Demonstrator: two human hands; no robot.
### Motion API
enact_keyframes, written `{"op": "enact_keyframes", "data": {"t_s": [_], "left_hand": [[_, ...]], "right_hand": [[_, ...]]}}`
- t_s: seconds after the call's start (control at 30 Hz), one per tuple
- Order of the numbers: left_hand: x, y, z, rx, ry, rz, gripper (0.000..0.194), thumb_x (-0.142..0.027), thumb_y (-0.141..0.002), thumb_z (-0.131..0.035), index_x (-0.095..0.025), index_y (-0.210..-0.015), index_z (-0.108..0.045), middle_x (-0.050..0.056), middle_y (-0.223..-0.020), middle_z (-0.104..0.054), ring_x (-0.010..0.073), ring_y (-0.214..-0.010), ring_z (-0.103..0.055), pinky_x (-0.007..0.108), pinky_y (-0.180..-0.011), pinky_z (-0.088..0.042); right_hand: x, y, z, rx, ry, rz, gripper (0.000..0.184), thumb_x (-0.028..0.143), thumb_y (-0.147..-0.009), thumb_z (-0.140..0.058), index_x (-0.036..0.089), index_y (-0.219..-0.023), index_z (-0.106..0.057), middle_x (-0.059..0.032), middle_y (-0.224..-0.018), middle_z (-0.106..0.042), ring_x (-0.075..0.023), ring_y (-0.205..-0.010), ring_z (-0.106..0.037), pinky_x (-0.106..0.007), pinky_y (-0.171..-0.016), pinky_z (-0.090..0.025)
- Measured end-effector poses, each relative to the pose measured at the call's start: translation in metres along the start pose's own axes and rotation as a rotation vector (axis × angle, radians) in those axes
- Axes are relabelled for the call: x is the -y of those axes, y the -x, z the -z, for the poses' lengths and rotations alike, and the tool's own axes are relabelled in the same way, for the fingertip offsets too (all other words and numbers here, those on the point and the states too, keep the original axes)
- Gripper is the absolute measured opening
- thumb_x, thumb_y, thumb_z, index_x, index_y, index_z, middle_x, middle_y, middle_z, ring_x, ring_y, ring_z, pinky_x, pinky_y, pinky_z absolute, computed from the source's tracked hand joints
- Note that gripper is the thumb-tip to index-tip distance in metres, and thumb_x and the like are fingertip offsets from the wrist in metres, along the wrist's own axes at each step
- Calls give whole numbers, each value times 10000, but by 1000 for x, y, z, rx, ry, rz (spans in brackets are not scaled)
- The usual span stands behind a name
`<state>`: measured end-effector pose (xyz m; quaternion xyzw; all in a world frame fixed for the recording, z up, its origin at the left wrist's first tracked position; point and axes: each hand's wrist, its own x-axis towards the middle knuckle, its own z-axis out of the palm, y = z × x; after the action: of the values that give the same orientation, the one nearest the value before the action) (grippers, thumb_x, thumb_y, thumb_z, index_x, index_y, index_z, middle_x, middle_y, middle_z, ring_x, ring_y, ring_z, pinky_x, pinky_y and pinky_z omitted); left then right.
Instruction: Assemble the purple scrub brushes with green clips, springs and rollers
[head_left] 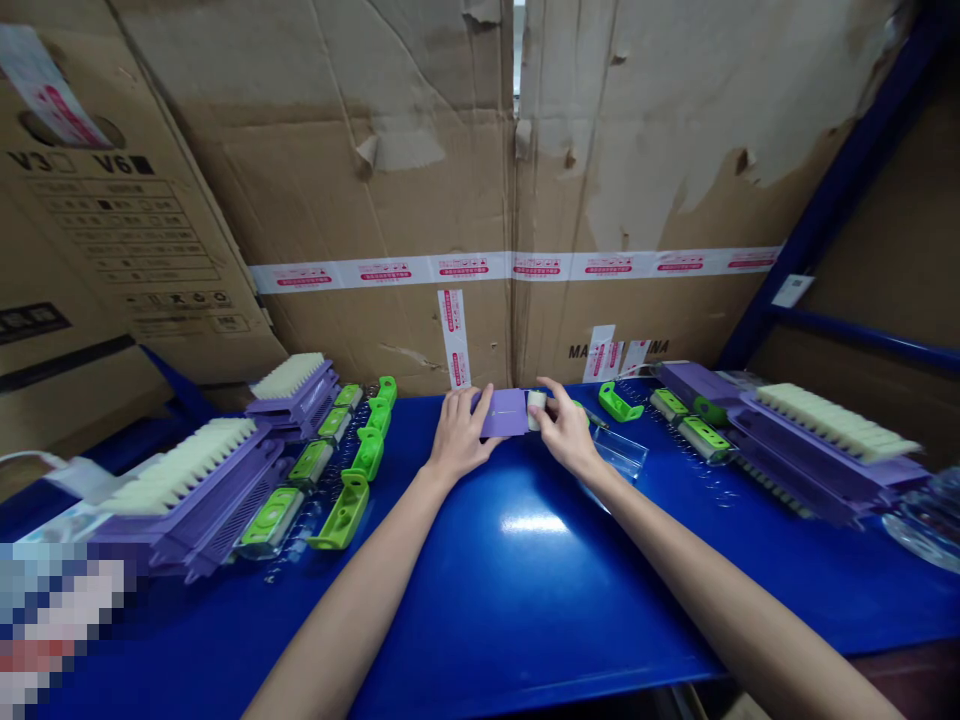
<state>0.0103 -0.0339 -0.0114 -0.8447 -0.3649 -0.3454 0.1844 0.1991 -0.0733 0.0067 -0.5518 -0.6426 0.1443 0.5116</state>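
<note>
My left hand [457, 435] grips a flat purple plastic piece [507, 414] by its left side, thumb below and fingers on top. At that piece's right end, my right hand [566, 432] pinches a small off-white block [536, 408] between thumb and forefinger. The block meets or nearly meets the purple edge; I cannot tell whether they are joined. Just beyond my right hand lies a clear plastic tray [624, 455], partly covered by the forearm. A green bracket [620, 402] rests on the table a little to the right.
Purple grids with cream-toothed tops are stacked at left [217, 490] and right [817, 450]. Beside the left stacks run green-and-clear units [271, 520] and several green brackets [343, 512]. More green-topped units [705, 438] lie at right. Tall cardboard [405, 200] walls off the back of the blue table [525, 610].
</note>
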Motion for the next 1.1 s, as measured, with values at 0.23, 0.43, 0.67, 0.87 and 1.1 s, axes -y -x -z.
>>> {"op": "enact_keyframes", "data": {"t_s": [0.23, 0.43, 0.67, 0.87, 1.1], "left_hand": [[-4, 0, 0, -6, -2, 13, 723, -455, -774, -616, -108, -1364, -383, 202, -1186, -473, 342, -1105, -449, 508, -933, -385], [-5, 0, 0, -16, 12, 24, 711, -462, -770, -617, -89, -1335, -400, 208, -1176, -468, 337, -1084, -452, 497, -919, -392], [-7, 0, 2, 7, 9, 10, 691, -430, -750, -644, -87, -1306, -417, 192, -1182, -454, 335, -1103, -443, 482, -947, -388], [-2, 0, 0, -33, -13, 9, 645, -336, -751, -639, -107, -1305, -401, 190, -1176, -456, 344, -1122, -437, 544, -979, -361], [-2, 1, 0, -98, -68, -17, 569, -262, -757, -634, -127, -1274, -440, 183, -1156, -469, 337, -1111, -457, 569, -996, -350]], "right_hand": [[4, 0, -3, -8, 121, -2, 550, 267, -792, -456, 147, -1328, -476, -68, -821, -677, -231, -732, -605, -337, -741, -464], [9, -2, -1, 37, 137, -35, 630, 235, -789, -446, 152, -1410, -385, -70, -811, -689, -247, -773, -624, -336, -776, -463], [7, -2, -2, 80, 136, -99, 604, 228, -812, -431, 131, -1407, -392, -96, -797, -692, -260, -740, -639, -355, -773, -471], [3, 4, -5, 52, -39, -112, 593, 330, -857, -450, 167, -1419, -354, -94, -1014, -686, -258, -922, -635, -399, -885, -461], [5, 0, -10, -21, -450, -401, 436, 471, -873, -396, 232, -1208, -539, -76, -1060, -648, -231, -934, -621, -387, -729, -568]]}}
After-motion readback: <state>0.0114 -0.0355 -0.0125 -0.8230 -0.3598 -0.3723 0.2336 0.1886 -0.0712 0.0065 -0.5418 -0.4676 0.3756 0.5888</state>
